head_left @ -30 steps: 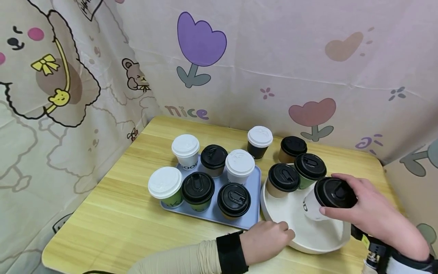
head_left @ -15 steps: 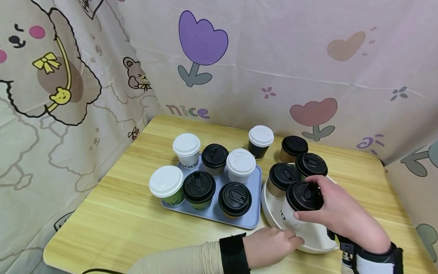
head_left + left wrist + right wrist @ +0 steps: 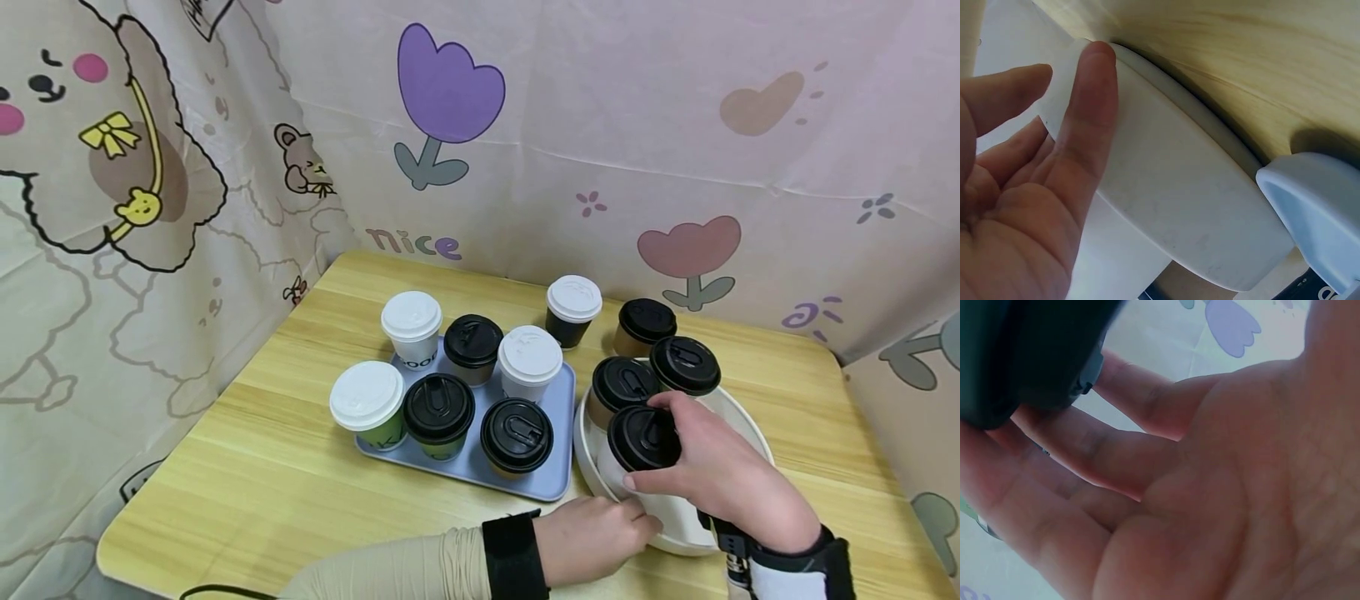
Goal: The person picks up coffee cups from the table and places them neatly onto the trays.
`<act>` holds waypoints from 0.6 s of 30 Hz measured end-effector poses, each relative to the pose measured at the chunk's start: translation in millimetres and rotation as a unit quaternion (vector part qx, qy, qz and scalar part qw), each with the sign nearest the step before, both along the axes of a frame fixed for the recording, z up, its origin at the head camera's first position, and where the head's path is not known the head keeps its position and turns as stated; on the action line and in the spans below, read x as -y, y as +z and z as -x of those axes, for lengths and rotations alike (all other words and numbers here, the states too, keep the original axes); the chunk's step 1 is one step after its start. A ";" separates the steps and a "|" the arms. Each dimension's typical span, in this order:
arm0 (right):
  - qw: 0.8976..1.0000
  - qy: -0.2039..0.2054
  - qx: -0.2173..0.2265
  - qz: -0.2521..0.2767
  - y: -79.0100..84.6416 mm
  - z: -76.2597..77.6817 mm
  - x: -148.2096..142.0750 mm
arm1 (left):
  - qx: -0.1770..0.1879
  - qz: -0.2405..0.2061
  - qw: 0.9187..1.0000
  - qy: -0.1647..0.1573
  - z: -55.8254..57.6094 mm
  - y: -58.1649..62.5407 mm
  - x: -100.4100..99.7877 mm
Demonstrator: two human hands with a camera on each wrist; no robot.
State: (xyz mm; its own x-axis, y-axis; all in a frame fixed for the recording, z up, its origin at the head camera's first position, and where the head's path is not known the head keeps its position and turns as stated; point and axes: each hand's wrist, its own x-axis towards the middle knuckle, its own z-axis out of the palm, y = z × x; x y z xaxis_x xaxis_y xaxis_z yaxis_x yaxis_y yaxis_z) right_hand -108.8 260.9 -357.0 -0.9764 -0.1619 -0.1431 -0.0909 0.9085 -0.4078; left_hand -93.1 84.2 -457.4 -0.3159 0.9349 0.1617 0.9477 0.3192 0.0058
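My right hand [image 3: 727, 475] grips a white paper cup by its black lid [image 3: 643, 437], thumb on the near side and fingers on the far side. This cup is over the left part of a round white tray [image 3: 750, 425], close to a brown cup [image 3: 622, 387] with a black lid. Whether its base touches the tray is hidden. In the right wrist view the dark lid [image 3: 1041, 350] lies against my fingertips. My left hand [image 3: 596, 537] holds the tray's near rim; in the left wrist view one finger [image 3: 1091, 106] lies along its outer wall [image 3: 1172, 181].
Left of the round tray lies a blue rectangular tray [image 3: 558, 425] bearing several lidded cups. Behind stand a black cup with a white lid [image 3: 573, 308] and a brown cup with a black lid [image 3: 645, 325]. Another black-lidded cup [image 3: 686, 365] occupies the round tray's back.
My right hand has carried the white cup leftward across the round tray, beside the brown cup. My left hand stays at the near rim, and the round tray has shifted only slightly.
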 end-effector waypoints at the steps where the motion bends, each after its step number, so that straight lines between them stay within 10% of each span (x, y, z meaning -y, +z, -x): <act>1: 1.000 -0.002 0.006 0.000 0.1 0.4 0.8 | 0.001 0.000 1.000 0.000 0.2 0.0 0.0; 18: 0.999 -0.011 0.035 0.009 -2.8 -3.3 8.2 | 0.003 -0.019 1.000 0.000 1.8 -3.6 1.2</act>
